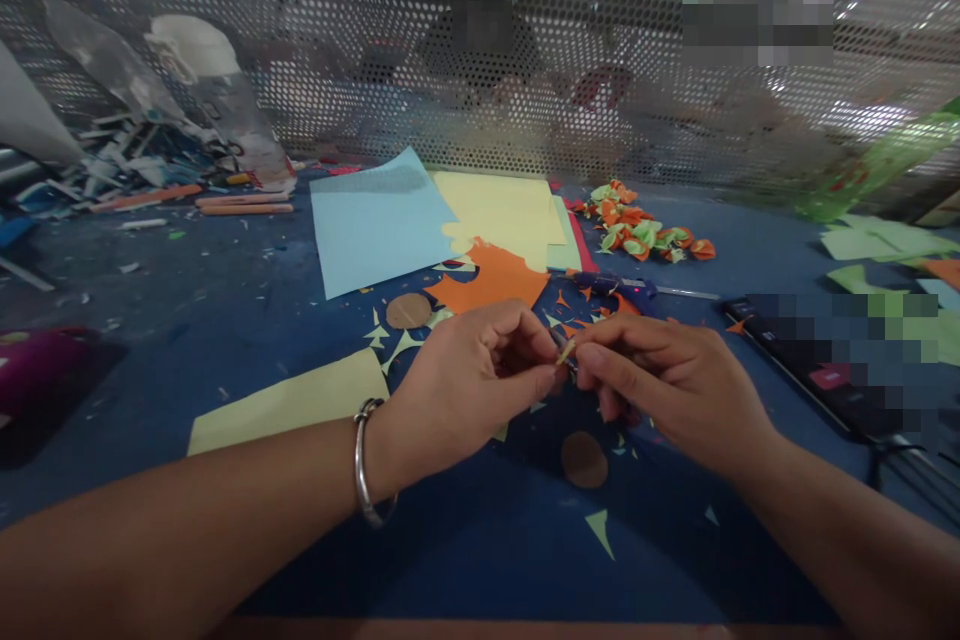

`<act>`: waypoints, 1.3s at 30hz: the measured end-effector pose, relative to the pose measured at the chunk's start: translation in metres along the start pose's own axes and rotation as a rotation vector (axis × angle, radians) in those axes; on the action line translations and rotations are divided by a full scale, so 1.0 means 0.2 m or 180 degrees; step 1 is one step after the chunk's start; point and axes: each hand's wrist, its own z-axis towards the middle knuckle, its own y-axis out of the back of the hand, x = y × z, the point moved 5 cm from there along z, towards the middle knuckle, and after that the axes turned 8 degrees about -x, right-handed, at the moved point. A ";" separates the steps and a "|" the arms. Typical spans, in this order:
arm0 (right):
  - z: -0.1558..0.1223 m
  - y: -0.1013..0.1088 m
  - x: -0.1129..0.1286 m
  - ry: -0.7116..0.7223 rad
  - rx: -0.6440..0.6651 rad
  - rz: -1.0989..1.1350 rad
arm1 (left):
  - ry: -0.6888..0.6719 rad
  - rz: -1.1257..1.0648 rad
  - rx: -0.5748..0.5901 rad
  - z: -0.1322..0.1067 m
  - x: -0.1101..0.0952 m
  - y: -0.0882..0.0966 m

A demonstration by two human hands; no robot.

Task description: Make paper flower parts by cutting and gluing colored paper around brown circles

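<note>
My left hand (487, 365) and my right hand (667, 380) meet over the middle of the blue table. Fingertips of both are pinched on a small pale yellow paper piece (566, 352), seemingly rolled or folded. Something thin and dark shows beside it, too hidden to name. Below the hands lies a brown cardboard disc (584, 460), and another brown disc (409, 311) rests beyond my left hand. An orange paper sheet (487, 278) with cut edges lies just past my fingers. A pale yellow paper strip (292, 403) is partly covered by my left forearm.
Light blue paper (379, 225) and yellow paper (502, 210) lie at the back. Orange and green paper flowers (645, 230) are heaped right of them, near a blue glue gun (619, 290). A black power strip (810, 365) lies right; a bottle (232, 105) stands left. Perforated metal forms the back.
</note>
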 end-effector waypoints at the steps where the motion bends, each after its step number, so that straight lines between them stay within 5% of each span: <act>1: 0.00 0.00 0.00 0.0009 0.0008 -0.0002 | 0.0011 0.0006 -0.0007 0.00 0.00 0.00; 32: -0.01 0.00 0.00 0.0213 -0.0148 -0.0331 | -0.0530 0.0702 0.0108 -0.05 -0.03 -0.02; 39: -0.02 0.01 -0.01 0.0269 -0.0309 -0.0336 | -0.0469 0.0265 0.0227 -0.05 -0.02 -0.03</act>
